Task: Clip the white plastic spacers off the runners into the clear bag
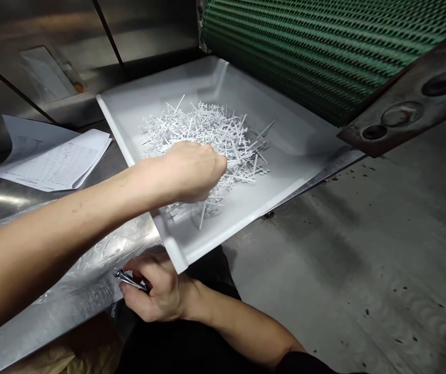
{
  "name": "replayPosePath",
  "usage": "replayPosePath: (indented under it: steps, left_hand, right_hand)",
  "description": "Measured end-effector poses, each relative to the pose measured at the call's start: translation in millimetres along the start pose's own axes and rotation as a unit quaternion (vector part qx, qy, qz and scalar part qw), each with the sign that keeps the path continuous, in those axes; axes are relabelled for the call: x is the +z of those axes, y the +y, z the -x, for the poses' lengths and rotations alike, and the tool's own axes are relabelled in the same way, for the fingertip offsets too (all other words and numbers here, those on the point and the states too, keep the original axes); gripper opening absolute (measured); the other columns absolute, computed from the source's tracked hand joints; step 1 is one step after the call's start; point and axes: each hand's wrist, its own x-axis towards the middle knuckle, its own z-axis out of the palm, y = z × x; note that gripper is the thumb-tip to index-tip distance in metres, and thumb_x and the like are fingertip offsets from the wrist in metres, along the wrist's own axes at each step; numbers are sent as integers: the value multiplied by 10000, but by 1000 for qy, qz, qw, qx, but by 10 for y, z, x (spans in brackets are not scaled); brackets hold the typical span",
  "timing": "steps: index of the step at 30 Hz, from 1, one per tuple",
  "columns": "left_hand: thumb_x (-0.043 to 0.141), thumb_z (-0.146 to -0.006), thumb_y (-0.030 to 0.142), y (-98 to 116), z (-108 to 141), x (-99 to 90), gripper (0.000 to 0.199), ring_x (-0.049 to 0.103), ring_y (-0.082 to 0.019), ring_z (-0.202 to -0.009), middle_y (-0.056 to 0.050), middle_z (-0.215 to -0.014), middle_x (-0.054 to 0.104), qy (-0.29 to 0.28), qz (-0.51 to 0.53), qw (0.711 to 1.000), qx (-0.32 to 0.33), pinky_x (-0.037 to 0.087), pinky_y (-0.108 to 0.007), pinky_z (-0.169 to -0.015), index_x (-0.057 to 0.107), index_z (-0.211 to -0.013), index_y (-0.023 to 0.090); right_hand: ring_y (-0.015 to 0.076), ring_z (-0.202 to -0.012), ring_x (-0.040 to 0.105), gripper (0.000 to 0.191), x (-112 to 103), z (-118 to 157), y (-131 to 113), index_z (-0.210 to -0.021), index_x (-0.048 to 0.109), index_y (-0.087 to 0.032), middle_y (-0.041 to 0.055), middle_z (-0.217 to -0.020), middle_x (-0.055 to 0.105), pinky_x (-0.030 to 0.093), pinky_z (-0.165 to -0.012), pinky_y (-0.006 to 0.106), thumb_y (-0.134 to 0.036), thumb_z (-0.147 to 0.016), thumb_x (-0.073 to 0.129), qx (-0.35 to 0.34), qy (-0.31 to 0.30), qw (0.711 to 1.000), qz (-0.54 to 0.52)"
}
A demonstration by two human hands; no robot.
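A shallow white tray (285,192) holds a heap of thin white plastic pieces (203,122), stick-like with small side stubs. Over the near side of that heap, my left hand (197,169) is closed with its knuckles up. Its fingertips are hidden, so whatever they grip does not show. Below the tray's near corner, my right hand (156,291) is wrapped around a silver nail clipper (129,279), with the jaws pointing left.
Printed papers (51,161) lie left of the tray on a metal table (90,296) partly covered by clear plastic. A green mesh conveyor belt (304,47) slopes above the tray's far side, with its metal side plate (406,98) jutting out. Grey floor (324,270) lies at right.
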Motion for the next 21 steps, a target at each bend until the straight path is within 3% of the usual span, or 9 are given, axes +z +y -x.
replayPosePath:
  steps: [5, 14, 17, 21]
  left_hand:
    - [601, -931, 141, 35, -70, -2, 224, 475, -178, -606, -49, -631, 542, -55, -109, 991, -49, 388, -356, -679, 820, -887, 154]
    - [635, -874, 97, -33, -55, 14, 188, 400, -147, -571, -9, -572, 478, -39, -50, 998, -29, 327, -355, -645, 797, -808, 166]
    - [708, -890, 167, -115, -42, -14, 116, 477, -132, -605, -13, -626, 564, -37, -9, 999, -11, 346, -331, -656, 794, -812, 159]
    - [690, -908, 280, -406, 164, -62, 229, 676, -159, -821, -27, -870, 741, 36, 44, 998, 2, 447, -307, -801, 853, -1023, 167]
  right_hand:
    - [143, -595, 675, 295, 20, -15, -8, -1219, 697, -172, 56, -904, 785, 574, -508, 245, -293, -952, 737, -22, 60, 998, 2]
    - [169, -628, 675, 227, -32, -21, -59, -1166, 705, -169, 13, -770, 713, 586, -564, 279, -319, -997, 720, -12, 31, 999, 17]
    - [157, -604, 649, 187, -66, -64, -94, -1143, 708, -168, -4, -744, 691, 568, -550, 272, -300, -1010, 711, -24, 73, 997, 9]
    - [142, -585, 624, 167, -70, -91, -108, -1148, 678, -172, -15, -745, 662, 556, -542, 254, -274, -1019, 703, -36, 92, 995, -11]
